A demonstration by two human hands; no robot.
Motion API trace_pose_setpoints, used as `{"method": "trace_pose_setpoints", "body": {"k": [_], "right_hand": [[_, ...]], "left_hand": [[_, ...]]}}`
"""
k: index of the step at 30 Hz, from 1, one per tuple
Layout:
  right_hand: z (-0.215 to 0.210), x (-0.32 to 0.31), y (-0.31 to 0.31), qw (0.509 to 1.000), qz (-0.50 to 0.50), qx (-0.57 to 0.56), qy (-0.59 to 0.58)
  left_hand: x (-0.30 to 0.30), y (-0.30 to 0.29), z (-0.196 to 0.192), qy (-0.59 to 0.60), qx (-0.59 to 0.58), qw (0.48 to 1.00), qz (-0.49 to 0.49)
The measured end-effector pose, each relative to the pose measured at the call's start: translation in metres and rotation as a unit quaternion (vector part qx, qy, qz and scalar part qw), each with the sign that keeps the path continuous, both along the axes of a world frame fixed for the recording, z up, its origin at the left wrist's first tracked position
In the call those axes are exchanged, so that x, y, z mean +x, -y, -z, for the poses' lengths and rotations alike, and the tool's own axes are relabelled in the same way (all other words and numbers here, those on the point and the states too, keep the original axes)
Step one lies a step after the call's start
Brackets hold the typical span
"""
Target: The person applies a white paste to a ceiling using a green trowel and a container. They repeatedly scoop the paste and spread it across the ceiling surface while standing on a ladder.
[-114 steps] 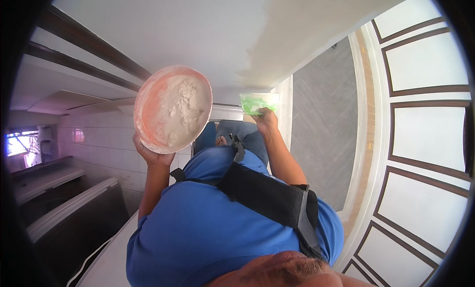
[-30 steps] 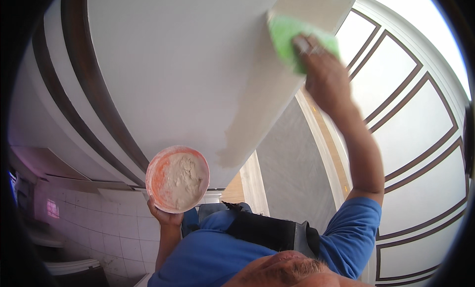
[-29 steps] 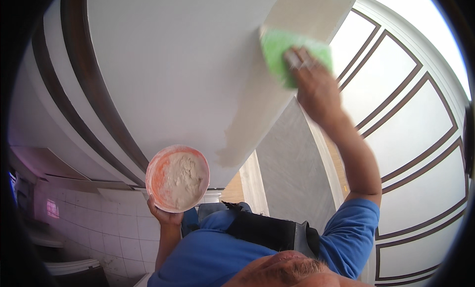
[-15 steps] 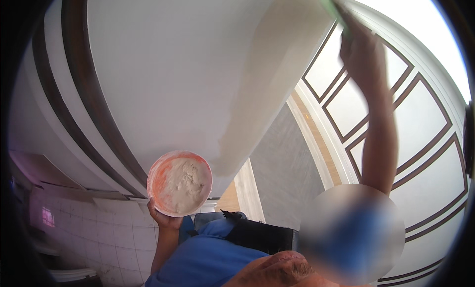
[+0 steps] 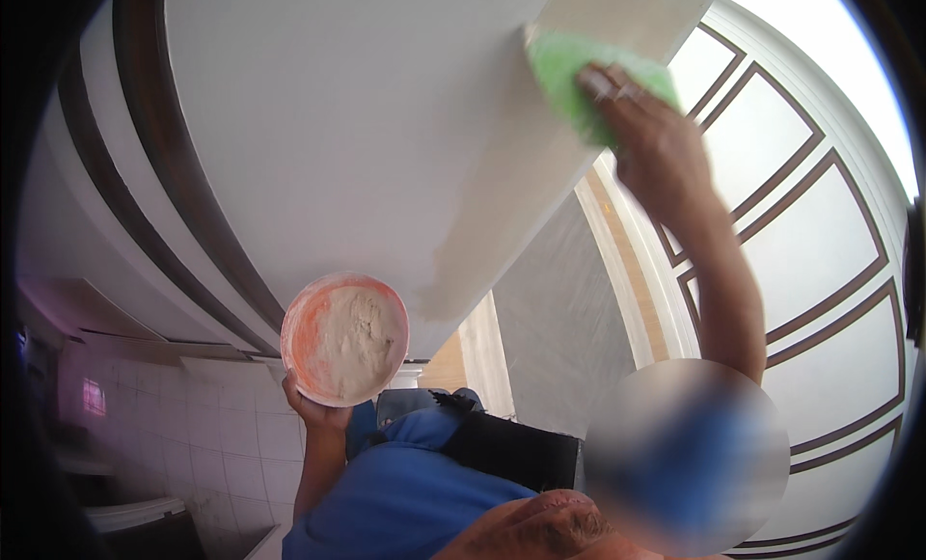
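Observation:
My left hand grips the rim and underside of a round orange-red bowl, which is tilted towards me. Thick beige putty fills much of it, and pale smears coat the inside. Up at the right, my right hand is closed on a green putty spreader, its fingers lying across the broad face. The spreader is against or very close to the white wall, over a damp-looking beige band along the wall's right edge. Whitish residue marks my right fingertips.
Dark trim strips run down the wall's left side. Beyond its right edge are a grey floor and white panelling with brown frames. White tiles lie at lower left. A blurred round patch covers part of my right arm.
My right hand has come down and left with the spreader, whose broad green face now shows. The bowl in my left hand sits slightly higher and further left in view.

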State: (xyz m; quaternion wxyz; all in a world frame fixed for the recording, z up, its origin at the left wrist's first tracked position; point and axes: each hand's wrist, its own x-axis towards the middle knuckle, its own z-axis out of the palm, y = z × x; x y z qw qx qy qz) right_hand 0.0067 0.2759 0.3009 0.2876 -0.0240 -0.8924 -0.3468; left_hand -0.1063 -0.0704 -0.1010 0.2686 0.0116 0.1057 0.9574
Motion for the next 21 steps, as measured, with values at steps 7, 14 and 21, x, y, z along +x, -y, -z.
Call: {"method": "trace_pose_setpoints", "body": {"k": [7, 14, 21], "right_hand": [[0.136, 0.006, 0.026, 0.966, 0.083, 0.015, 0.244], [0.082, 0.018, 0.017, 0.991, 0.029, -0.032, 0.130], [-0.067, -0.005, 0.046, 0.988, 0.034, -0.097, -0.113]], "left_hand": [[-0.007, 0.001, 0.001, -0.013, -0.001, 1.000, 0.011], [-0.004, 0.001, 0.004, -0.030, -0.009, 1.000, 0.005], [-0.002, 0.008, -0.004, -0.007, -0.028, 0.999, 0.025]]}}
